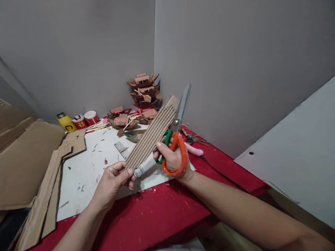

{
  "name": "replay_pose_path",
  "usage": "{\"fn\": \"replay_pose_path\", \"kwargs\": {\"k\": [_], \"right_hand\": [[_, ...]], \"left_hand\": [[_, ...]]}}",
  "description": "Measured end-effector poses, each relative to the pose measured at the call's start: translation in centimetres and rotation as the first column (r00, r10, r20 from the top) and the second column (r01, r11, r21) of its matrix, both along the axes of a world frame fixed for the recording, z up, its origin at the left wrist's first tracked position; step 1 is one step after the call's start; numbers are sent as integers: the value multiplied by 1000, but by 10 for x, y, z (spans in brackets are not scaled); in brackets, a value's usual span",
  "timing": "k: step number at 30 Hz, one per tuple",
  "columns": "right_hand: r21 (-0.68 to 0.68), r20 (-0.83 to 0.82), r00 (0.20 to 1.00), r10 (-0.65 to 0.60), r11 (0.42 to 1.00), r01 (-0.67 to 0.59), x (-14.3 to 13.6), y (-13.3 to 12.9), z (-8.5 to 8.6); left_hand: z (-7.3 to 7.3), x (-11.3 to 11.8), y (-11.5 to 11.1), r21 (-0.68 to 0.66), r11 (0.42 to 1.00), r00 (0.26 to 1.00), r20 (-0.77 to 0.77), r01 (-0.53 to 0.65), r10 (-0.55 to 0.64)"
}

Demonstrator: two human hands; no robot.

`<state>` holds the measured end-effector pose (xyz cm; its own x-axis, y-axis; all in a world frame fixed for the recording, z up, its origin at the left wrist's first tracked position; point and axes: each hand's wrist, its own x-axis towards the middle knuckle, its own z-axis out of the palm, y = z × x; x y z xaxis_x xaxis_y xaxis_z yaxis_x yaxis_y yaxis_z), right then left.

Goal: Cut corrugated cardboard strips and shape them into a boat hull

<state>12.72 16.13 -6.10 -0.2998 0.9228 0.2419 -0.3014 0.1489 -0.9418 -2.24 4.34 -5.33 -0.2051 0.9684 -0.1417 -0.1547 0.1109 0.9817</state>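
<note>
Here's the left hand, fingertips and thumb in a narrow pinch, its grip fastened on the near end of a long, flat strip of brown corrugated cardboard. The strip is up in the air, tilted from lower left to upper right above the white rectangular board, its dark parallel ridges facing the camera.

Over to the right hand: its grip is wrapped about the large metal scissors with orange and green handles, blades angled upward just beside the strip's far end, while the thumb presses on the cardboard's right edge.

Below, the white board lies on the red-covered worktop, scattered with small scraps. A grey metal ruler rests on the board, near the strip. Behind, brown model boats with pinkish roofs rise in a stack by the wall corner, more sitting in front. At the back left, a yellow bottle with a dark cap leans beside two red-and-white cups. Right of the scissors lies a pink-handled tool with a black cord, and large brown cardboard sheets crowd the left side.
</note>
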Motion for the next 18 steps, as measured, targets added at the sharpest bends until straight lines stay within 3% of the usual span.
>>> {"fn": "replay_pose_path", "kwargs": {"k": [2,4,7,9,12,18], "right_hand": [[-23,-22,998,50,998,-51,-1,1,0],[-26,-37,997,66,997,-67,-2,3,0],[-5,-129,991,25,1000,-26,-1,8,1],[7,-200,980,-18,1000,20,1,13,2],[-23,-230,973,-20,1000,15,3,18,4],[-91,-5,977,213,973,-213,0,15,-3]], "left_hand": [[3,-6,1,71,988,991,37,-134,132],[11,-19,1,155,935,946,118,-319,303],[30,-46,-2,257,776,815,244,-576,525],[42,-64,-7,295,672,733,307,-679,606],[51,-82,-16,319,596,676,359,-737,644],[54,-92,-24,331,589,675,377,-737,634]]}}
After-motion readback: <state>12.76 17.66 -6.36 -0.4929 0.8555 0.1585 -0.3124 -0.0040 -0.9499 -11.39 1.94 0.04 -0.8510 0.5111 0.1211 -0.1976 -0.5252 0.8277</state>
